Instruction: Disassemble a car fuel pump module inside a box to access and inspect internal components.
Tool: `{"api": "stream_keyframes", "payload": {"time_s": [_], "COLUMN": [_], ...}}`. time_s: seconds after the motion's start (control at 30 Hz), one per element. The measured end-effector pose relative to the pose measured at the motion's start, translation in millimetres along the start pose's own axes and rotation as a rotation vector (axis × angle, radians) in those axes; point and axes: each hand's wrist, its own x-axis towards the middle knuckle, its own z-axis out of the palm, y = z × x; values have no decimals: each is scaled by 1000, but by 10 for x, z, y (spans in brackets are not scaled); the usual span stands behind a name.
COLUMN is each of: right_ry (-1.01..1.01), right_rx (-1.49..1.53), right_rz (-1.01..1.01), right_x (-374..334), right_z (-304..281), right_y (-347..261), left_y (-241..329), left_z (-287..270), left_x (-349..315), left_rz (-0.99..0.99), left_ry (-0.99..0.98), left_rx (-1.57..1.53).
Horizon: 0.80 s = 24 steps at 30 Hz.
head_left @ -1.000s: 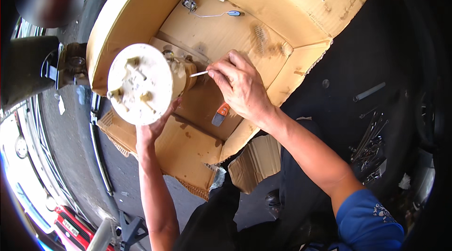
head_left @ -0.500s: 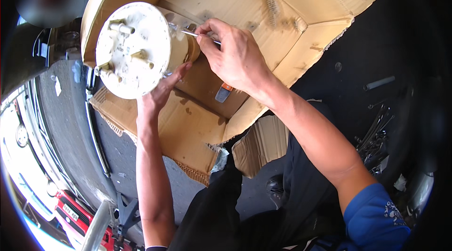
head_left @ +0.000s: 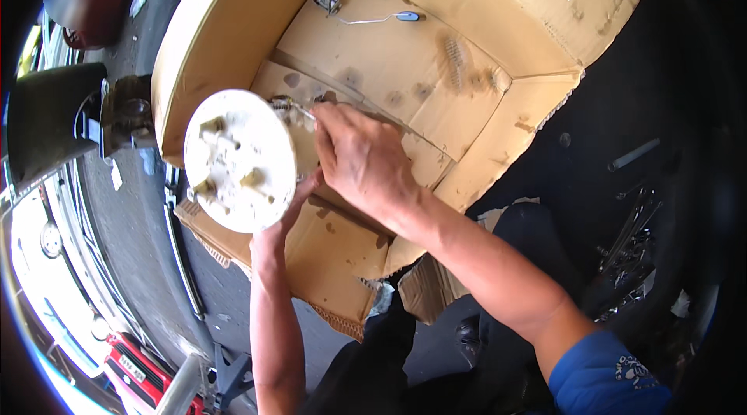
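Note:
A fuel pump module with a round white top plate (head_left: 237, 162) and several stubby hose fittings is tilted toward me over an open cardboard box. My left hand (head_left: 291, 211) grips its body from below, thumb on the near side and the other fingers hidden behind the plate. Close beside the plate's right edge, my right hand (head_left: 362, 154) pinches a thin metal tool (head_left: 304, 111), whose shaft points left at the module's side. The tool's handle is covered by my fingers, and its exact tip is hard to make out.
The stained cardboard box (head_left: 498, 115) holds a fuel level float (head_left: 406, 17) on a bent wire, joined to a small sender unit (head_left: 327, 0). Several wrenches (head_left: 634, 240) and a grey tube (head_left: 634, 154) lie on the dark floor at right. A red car (head_left: 140, 372) stands lower left.
The module and both hands now sit lower and slightly right in the picture. More of the box's far end shows, including the sender unit. An orange-and-dark item in the box is now hidden.

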Motion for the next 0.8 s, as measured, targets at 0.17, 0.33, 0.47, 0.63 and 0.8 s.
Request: {"api": "stream_keyframes", "payload": {"time_s": [0.17, 0.33, 0.47, 0.63, 0.8], "right_ry": [36, -39, -111, 35, 123], "right_rx": [-66, -270, -354, -407, -375], "right_rz": [-58, -80, -57, -67, -92], "right_x": [-3, 11, 20, -37, 4], "right_z": [-5, -2, 55, 230, 323], "right_y": [-58, -177, -199, -299, -203], "left_y": [75, 211, 83, -83, 29], "left_z": [-19, -6, 34, 29, 56], "left_x": [-30, -30, -15, -116, -30], "left_rz": [32, 160, 360, 97, 466], "left_ry": [-7, 114, 132, 44, 192], "left_rx": [55, 29, 190, 77, 229]}}
